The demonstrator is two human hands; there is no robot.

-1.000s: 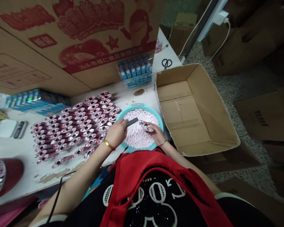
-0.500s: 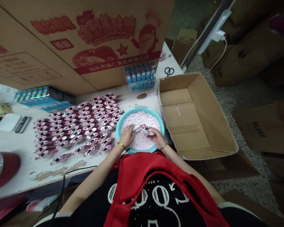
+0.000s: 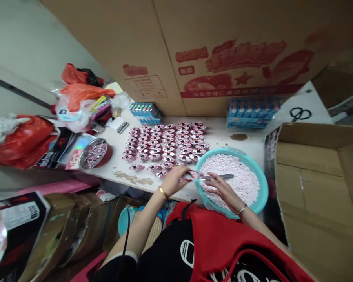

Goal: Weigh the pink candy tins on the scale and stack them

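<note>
**Foil packet being held at basin's rim**

A red-edged foil packet (image 3: pixel 191 175) is being pinched between the thumb and fingers of the left hand (image 3: pixel 175 180), at the left rim of a turquoise basin (image 3: pixel 264 184) by the table's (image 3: pixel 216 131) front edge. The fingers of the right hand (image 3: pixel 223 192) are being held spread over the basin's front-left side, close to the packet's end; whether it is being touched cannot be told through blur. Just beyond those fingertips, a grey-handled tool (image 3: pixel 222 176) is being seen across white pellets (image 3: pixel 244 176). Left of the basin, rows of similar packets (image 3: pixel 167 143) are being borne by the table.

In careful handling, it is judged, the packet is being gripped lightly by its sides, its mouth is being kept uppermost, and its end is being steadied before any release, lest thin foil be crumpled.
</note>
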